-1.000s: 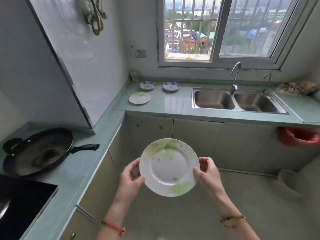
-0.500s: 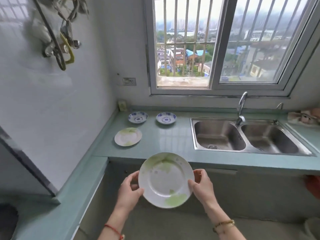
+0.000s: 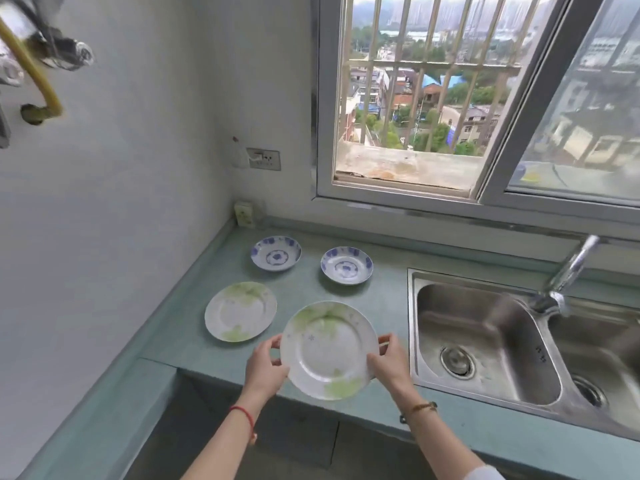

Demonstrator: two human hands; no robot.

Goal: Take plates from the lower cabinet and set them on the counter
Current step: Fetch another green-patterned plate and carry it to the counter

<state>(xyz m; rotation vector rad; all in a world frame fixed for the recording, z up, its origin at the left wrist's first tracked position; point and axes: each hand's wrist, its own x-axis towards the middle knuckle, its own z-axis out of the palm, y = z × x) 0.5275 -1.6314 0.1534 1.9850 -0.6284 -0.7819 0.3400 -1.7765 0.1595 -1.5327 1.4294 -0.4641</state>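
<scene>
A white plate with green leaf print (image 3: 329, 349) is held over the front edge of the teal counter (image 3: 384, 303). My left hand (image 3: 265, 367) grips its left rim and my right hand (image 3: 389, 362) grips its right rim. A matching green-print plate (image 3: 240, 311) lies flat on the counter just to the left. Two small blue-patterned dishes stand further back: one at the left (image 3: 276, 253), one at the right (image 3: 346, 265).
A double steel sink (image 3: 485, 341) with a tap (image 3: 568, 271) fills the counter to the right. A barred window (image 3: 415, 98) is behind. A white wall with a socket (image 3: 265, 159) closes the left side. Cabinet fronts (image 3: 294, 438) sit below the counter.
Both hands carried the plate forward and up from in front of the cabinets to over the counter's front edge. The view has come closer to the counter.
</scene>
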